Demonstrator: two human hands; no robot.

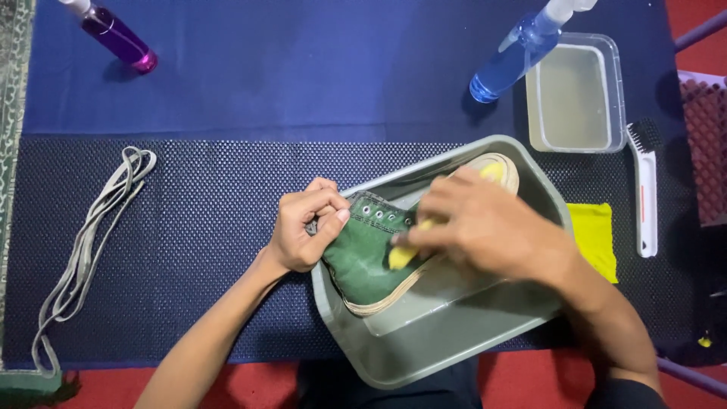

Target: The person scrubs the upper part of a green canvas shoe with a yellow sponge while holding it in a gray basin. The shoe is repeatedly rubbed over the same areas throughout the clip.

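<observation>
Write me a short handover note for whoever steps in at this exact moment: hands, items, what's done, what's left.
Left hand: grips the ankle collar of the green canvas high-top shoe, steadying it on its side in the grey plastic basin.
Right hand: holds a yellow scrubbing tool against the shoe's side.
Done: grey laces are out, lying on the mat to the left.
Left: cleaning looks unfinished. White brush, yellow cloth and blue spray bottle wait at the right.
</observation>
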